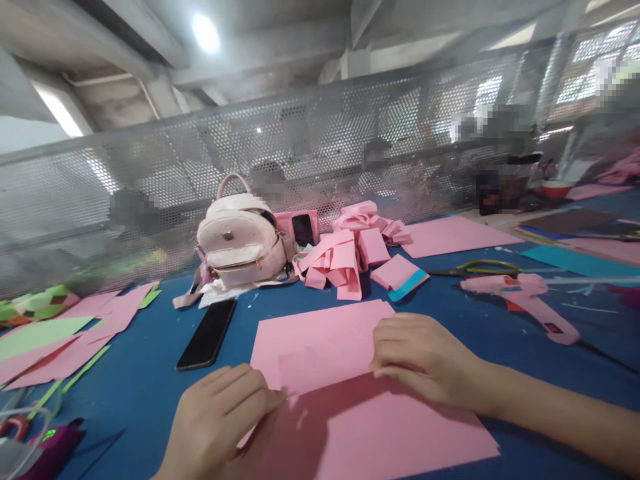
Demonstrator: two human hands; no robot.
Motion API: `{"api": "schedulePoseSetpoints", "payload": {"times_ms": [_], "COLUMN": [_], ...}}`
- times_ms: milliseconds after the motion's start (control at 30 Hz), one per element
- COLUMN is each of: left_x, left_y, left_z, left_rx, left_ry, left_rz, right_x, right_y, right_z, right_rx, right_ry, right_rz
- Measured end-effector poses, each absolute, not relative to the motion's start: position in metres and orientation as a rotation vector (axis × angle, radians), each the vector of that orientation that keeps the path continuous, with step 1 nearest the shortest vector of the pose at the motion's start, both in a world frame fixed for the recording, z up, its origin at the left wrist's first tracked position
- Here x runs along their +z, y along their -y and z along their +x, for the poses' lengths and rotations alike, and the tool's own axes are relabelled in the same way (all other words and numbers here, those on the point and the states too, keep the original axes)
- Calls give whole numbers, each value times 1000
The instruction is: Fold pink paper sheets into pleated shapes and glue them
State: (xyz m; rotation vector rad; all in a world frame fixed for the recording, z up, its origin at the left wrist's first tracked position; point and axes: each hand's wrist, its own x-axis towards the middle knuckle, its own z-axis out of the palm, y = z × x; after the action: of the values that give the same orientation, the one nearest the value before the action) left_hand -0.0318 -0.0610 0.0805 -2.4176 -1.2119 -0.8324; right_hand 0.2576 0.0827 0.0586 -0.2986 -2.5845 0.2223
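A large pink paper sheet (320, 337) lies on the blue table (145, 373) right in front of me, with a fold line running across its middle. My left hand (220, 417) rests on the sheet's near left edge, fingers curled and pressed down on the paper. My right hand (425, 357) lies on the sheet's right side at the fold, fingers bent and pressing the paper flat. Neither hand lifts the sheet off the table.
A black phone (207, 333) lies left of the sheet. Behind stand a pink backpack (240, 243) and a heap of pink paper strips (350, 250). A pink glue gun (525, 297) and scissors (483, 268) lie to the right. Pink and green sheets (55, 340) cover the left. A perforated metal screen (320, 153) bounds the far edge.
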Motion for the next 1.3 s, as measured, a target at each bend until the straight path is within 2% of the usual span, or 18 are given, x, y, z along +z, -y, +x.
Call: {"api": "schedulePoseSetpoints", "payload": {"times_ms": [167, 333, 600, 867, 1067, 1300], "left_x": [92, 76, 64, 63, 72, 67], "left_y": [57, 40, 17, 0, 8, 18], "left_z": [-28, -7, 5, 17, -4, -26], "left_rx": [-961, -903, -1061, -1050, -1085, -972], "left_ry": [1218, 1086, 1012, 923, 954, 1014], "left_rz": [-2412, -2506, -2454, -2450, -2407, -2473], "right_x": [59, 64, 65, 65, 55, 46], "right_y": [-79, -72, -74, -73, -92, -105], "right_z": [262, 256, 249, 231, 261, 287], "right_rx": [219, 191, 299, 272, 319, 227], "right_ry": [2592, 2601, 2575, 2552, 2572, 2669], "right_rz": [-370, -341, -325, -304, -322, -336]}}
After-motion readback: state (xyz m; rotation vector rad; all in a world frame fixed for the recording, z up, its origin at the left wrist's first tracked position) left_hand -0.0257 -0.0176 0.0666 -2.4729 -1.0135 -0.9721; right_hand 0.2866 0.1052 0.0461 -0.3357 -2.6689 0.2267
